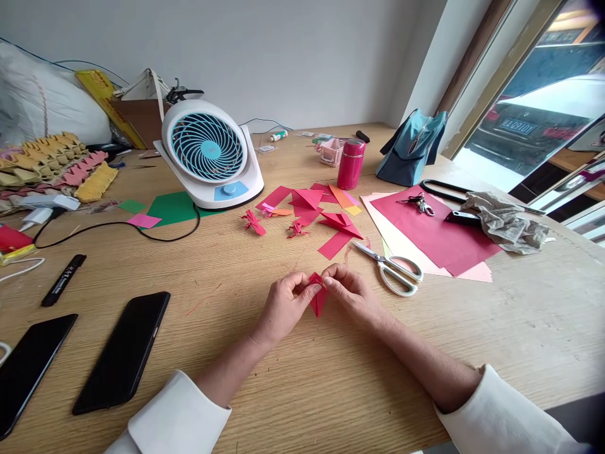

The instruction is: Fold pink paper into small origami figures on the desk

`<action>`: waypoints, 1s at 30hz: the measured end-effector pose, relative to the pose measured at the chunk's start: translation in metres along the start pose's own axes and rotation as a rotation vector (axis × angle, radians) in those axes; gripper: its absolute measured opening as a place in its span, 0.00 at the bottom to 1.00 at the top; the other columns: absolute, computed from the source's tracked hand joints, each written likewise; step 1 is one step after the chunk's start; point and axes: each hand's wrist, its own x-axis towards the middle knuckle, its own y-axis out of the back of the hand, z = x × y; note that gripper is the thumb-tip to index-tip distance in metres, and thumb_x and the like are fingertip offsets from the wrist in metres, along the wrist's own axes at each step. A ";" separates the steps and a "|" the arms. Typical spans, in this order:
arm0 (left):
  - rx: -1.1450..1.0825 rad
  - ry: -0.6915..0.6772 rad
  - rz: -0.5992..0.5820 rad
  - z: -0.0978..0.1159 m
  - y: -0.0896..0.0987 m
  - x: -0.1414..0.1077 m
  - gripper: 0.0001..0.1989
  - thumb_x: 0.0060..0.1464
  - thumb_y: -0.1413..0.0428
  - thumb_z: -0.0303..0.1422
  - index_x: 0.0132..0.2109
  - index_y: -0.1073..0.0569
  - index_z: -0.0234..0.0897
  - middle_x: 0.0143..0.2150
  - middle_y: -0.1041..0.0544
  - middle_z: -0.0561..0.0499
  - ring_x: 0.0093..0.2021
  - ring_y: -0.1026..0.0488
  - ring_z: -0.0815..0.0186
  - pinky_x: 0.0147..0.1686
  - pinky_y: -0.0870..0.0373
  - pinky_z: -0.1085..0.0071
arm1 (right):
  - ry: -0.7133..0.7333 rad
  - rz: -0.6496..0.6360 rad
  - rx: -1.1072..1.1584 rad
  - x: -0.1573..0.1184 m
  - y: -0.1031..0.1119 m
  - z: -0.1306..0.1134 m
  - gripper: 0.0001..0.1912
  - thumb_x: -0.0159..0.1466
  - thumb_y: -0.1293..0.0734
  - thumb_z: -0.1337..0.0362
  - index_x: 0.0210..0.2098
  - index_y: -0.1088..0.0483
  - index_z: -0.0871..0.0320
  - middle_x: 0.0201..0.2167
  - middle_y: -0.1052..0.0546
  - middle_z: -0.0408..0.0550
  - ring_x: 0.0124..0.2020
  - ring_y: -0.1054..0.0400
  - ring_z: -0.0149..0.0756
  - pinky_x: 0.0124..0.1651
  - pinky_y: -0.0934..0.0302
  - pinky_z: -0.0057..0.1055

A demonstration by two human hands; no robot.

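A small folded piece of red paper [318, 304], tapering to a point toward me, is pinched between my two hands just above the table. My left hand [286, 306] grips its left side, thumb lying across the front. On the upper right edge, the thumb and fingertips of my right hand [354, 295] are closed on it. Beyond the hands lie two small red folded paper figures, one on the left [254, 222] and one nearer the middle [297, 229]. Folded red sheets [340, 224] are spread behind them. White-handled scissors [394, 270] rest to the right of my right hand.
A white fan [208, 151] stands at the back left on green paper [172, 208]. A pink flask [351, 164] and a blue bag [413, 148] stand farther back. Large red sheets [435, 227] lie at right. Two phones [123, 353] and a black marker [63, 280] lie at left.
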 end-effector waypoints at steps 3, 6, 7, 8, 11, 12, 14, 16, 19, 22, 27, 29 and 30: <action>-0.087 0.039 0.007 -0.002 0.001 0.001 0.19 0.58 0.43 0.41 0.25 0.36 0.36 0.23 0.38 0.58 0.25 0.42 0.72 0.27 0.43 0.75 | 0.000 -0.022 0.019 0.000 -0.003 0.003 0.23 0.63 0.34 0.41 0.34 0.32 0.57 0.29 0.29 0.44 0.31 0.36 0.33 0.35 0.39 0.31; -0.147 0.048 0.004 -0.005 -0.001 0.002 0.21 0.56 0.41 0.43 0.23 0.37 0.36 0.22 0.39 0.58 0.25 0.43 0.73 0.27 0.44 0.75 | -0.004 -0.018 0.038 0.000 -0.004 0.007 0.23 0.62 0.31 0.42 0.33 0.32 0.57 0.27 0.30 0.43 0.29 0.38 0.32 0.34 0.41 0.30; -0.166 0.049 0.000 -0.006 -0.001 0.002 0.20 0.55 0.41 0.43 0.24 0.36 0.35 0.23 0.38 0.58 0.26 0.42 0.72 0.27 0.43 0.75 | -0.008 -0.016 0.046 0.001 -0.003 0.008 0.23 0.61 0.31 0.42 0.32 0.32 0.57 0.27 0.30 0.42 0.29 0.38 0.32 0.34 0.41 0.30; -0.180 0.047 -0.003 -0.007 -0.002 0.002 0.20 0.56 0.41 0.44 0.24 0.35 0.35 0.23 0.37 0.57 0.26 0.41 0.72 0.28 0.42 0.75 | -0.012 -0.017 0.058 0.001 -0.003 0.009 0.23 0.61 0.30 0.42 0.32 0.32 0.57 0.27 0.30 0.42 0.29 0.38 0.32 0.34 0.42 0.30; -0.192 0.031 -0.008 -0.009 -0.003 0.003 0.21 0.57 0.43 0.46 0.26 0.34 0.35 0.25 0.34 0.56 0.27 0.38 0.71 0.29 0.40 0.75 | -0.037 -0.038 0.100 0.003 -0.002 0.012 0.24 0.59 0.30 0.41 0.31 0.33 0.57 0.25 0.31 0.41 0.27 0.39 0.31 0.33 0.43 0.30; -0.190 0.023 -0.010 -0.010 -0.003 0.003 0.21 0.58 0.44 0.47 0.26 0.33 0.35 0.25 0.33 0.55 0.27 0.37 0.71 0.29 0.39 0.74 | -0.045 -0.050 0.105 0.004 -0.001 0.013 0.24 0.59 0.30 0.41 0.31 0.33 0.57 0.25 0.31 0.40 0.26 0.39 0.31 0.32 0.43 0.30; -0.183 0.005 -0.020 -0.013 -0.004 0.003 0.20 0.59 0.46 0.47 0.28 0.30 0.34 0.26 0.31 0.54 0.28 0.35 0.70 0.31 0.36 0.74 | -0.040 -0.049 0.094 0.006 0.000 0.016 0.23 0.59 0.30 0.42 0.30 0.32 0.56 0.24 0.32 0.40 0.26 0.39 0.31 0.32 0.43 0.30; -0.164 -0.013 -0.019 -0.016 -0.006 0.002 0.19 0.61 0.47 0.46 0.30 0.29 0.34 0.27 0.29 0.53 0.30 0.33 0.69 0.33 0.35 0.73 | -0.011 -0.001 0.063 0.007 0.001 0.018 0.21 0.60 0.30 0.43 0.29 0.32 0.56 0.24 0.32 0.40 0.26 0.39 0.31 0.32 0.43 0.30; -0.117 -0.025 -0.005 -0.022 -0.010 0.000 0.17 0.58 0.43 0.43 0.29 0.31 0.35 0.25 0.31 0.54 0.28 0.35 0.69 0.30 0.37 0.74 | -0.013 0.044 0.034 0.008 0.005 0.022 0.20 0.61 0.31 0.44 0.29 0.32 0.54 0.24 0.32 0.41 0.26 0.40 0.33 0.30 0.42 0.31; -0.071 -0.007 -0.017 -0.024 -0.018 0.000 0.14 0.56 0.41 0.37 0.26 0.32 0.36 0.24 0.30 0.55 0.26 0.35 0.70 0.29 0.38 0.74 | -0.058 0.060 0.035 0.005 0.010 0.025 0.17 0.61 0.30 0.46 0.31 0.31 0.53 0.25 0.30 0.41 0.27 0.39 0.34 0.32 0.40 0.32; -0.001 0.038 -0.012 -0.020 -0.028 0.003 0.09 0.54 0.39 0.34 0.28 0.30 0.38 0.27 0.26 0.52 0.28 0.33 0.67 0.30 0.39 0.71 | -0.123 0.186 0.107 -0.001 0.014 0.026 0.18 0.60 0.28 0.46 0.30 0.31 0.54 0.25 0.33 0.42 0.26 0.41 0.33 0.31 0.41 0.31; 0.006 0.045 -0.021 -0.019 -0.030 0.003 0.08 0.53 0.39 0.33 0.28 0.29 0.38 0.29 0.25 0.52 0.29 0.31 0.66 0.31 0.39 0.70 | -0.153 0.232 0.121 -0.002 0.014 0.025 0.19 0.58 0.27 0.46 0.30 0.31 0.55 0.24 0.34 0.42 0.26 0.42 0.33 0.31 0.42 0.31; 0.010 0.051 -0.022 -0.019 -0.031 0.004 0.08 0.53 0.39 0.32 0.28 0.29 0.38 0.29 0.25 0.52 0.29 0.31 0.66 0.31 0.39 0.70 | -0.168 0.245 0.128 -0.002 0.014 0.025 0.19 0.57 0.27 0.46 0.29 0.31 0.55 0.24 0.34 0.42 0.26 0.42 0.33 0.31 0.42 0.31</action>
